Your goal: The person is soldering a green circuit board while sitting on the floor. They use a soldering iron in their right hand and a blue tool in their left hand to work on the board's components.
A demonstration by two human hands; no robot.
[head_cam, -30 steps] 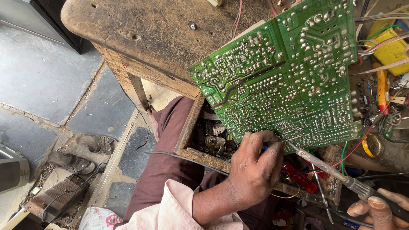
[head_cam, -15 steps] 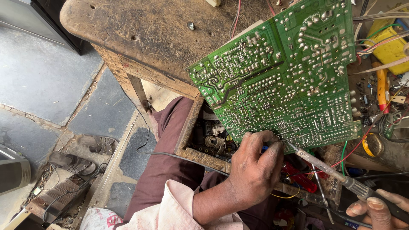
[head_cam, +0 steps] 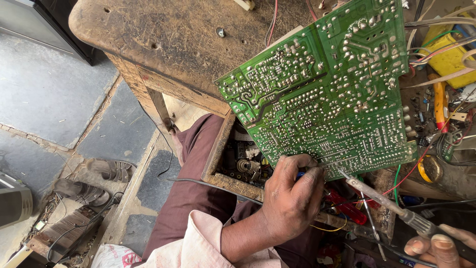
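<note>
Gripping lower edge of green rectangular printed circuit board (head_cam: 327, 94), left hand (head_cam: 292, 198) closed, propping it tilted above wooden workbench (head_cam: 163, 44). Right hand (head_cam: 439, 248) fingers wrapped round metal-tipped soldering iron (head_cam: 382, 201), tip at solder side. Board likely light, stiff, fragile; hold by edges.

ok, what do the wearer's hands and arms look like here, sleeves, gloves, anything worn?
Both hands bare, no gloves, rings or watch visible. Left hand shows grime on the fingers; its forearm emerges from a pale pink sleeve, pushed up. Right hand shows only fingertips at the frame edge.

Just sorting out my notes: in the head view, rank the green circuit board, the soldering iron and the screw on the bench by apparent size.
1. green circuit board
2. soldering iron
3. screw
</note>
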